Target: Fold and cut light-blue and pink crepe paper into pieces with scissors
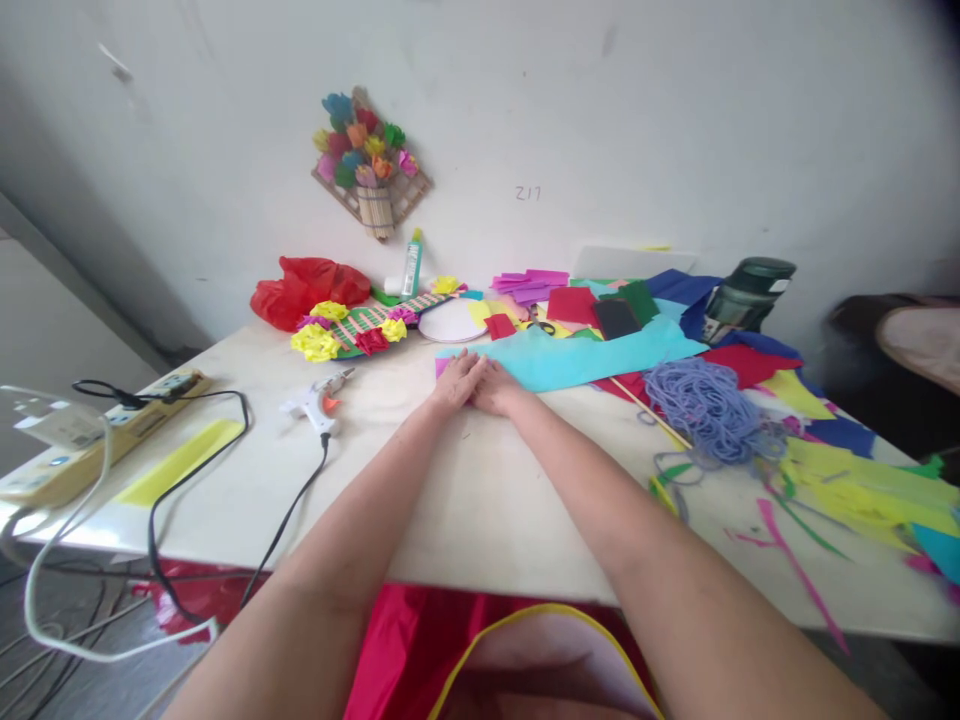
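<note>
Both arms stretch out over the white table [465, 490]. My left hand [456, 381] and my right hand [496, 390] lie side by side, fingers flat, pressing down on a small magenta paper piece [441, 366], most of it hidden under the fingers. A large cyan paper sheet [577, 355] lies just beyond and to the right of the hands. A white glue gun [315, 402] rests to the left of the left hand, with its black cord running off the table edge.
A paper-flower craft [360, 330], glue bottle [413, 262], red plastic bag [304, 288], coloured paper pieces [570, 300], purple yarn [709, 405], dark bottle [746, 298] and paper scraps [847, 480] crowd the back and right. A power strip [90, 435] sits left. A flower decoration [367, 165] hangs on the wall.
</note>
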The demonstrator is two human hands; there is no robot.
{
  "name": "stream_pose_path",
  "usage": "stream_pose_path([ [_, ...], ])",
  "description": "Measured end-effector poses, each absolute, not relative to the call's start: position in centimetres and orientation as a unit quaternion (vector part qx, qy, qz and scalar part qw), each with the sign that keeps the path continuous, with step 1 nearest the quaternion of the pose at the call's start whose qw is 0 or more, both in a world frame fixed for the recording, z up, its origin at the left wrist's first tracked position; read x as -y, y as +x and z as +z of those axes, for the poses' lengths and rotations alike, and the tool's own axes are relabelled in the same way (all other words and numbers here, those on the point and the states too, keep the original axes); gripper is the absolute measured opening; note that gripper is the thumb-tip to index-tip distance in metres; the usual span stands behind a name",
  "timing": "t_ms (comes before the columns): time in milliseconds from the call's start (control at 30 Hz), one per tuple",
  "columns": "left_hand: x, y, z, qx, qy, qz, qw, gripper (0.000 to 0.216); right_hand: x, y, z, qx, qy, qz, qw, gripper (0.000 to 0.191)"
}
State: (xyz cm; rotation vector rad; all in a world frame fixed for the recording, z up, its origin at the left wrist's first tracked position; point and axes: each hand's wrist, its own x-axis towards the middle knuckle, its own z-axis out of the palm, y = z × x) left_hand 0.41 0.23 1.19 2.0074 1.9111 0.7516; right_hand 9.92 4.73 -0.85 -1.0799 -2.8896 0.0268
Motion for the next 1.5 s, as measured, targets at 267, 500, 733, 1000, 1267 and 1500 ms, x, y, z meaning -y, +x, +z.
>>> stream_pose_path([
  [267, -0.4, 0.7, -0.3, -0.626, 0.766, 0.146, 0.015, 0.049, -4.1, 10.4, -0.6, 0.927, -0.373, -0.004, 0.037, 0.059],
  [500, 0.9, 1.5, 0.4, -0.627, 0.768, 0.132, -0.024, 0.047, -4.0, 10.4, -0.4, 0.922, -0.386, 0.01, 0.024, 0.058],
  [733, 1.9, 1.8, 1.2, -0.675, 0.73, 0.107, 0.017, 0.049, -4.0, 10.5, -0.4, 0.918, -0.395, 0.016, 0.018, 0.06],
  [1000, 0.9, 0.7, 0.5, -0.665, 0.738, 0.084, 0.07, 0.053, -4.0, 10.5, -0.4, 0.917, -0.397, 0.029, 0.025, 0.063],
  [1267, 1.0, 0.5, 0.8, -0.663, 0.741, 0.076, 0.067, 0.053, -3.9, 10.8, 0.0, 0.904, -0.425, 0.049, 0.021, 0.059],
  [1500, 1.1, 1.0, 0.8, -0.675, 0.737, 0.034, 0.036, 0.054, -4.3, 12.8, 0.5, 0.866, -0.495, 0.067, 0.012, 0.053],
])
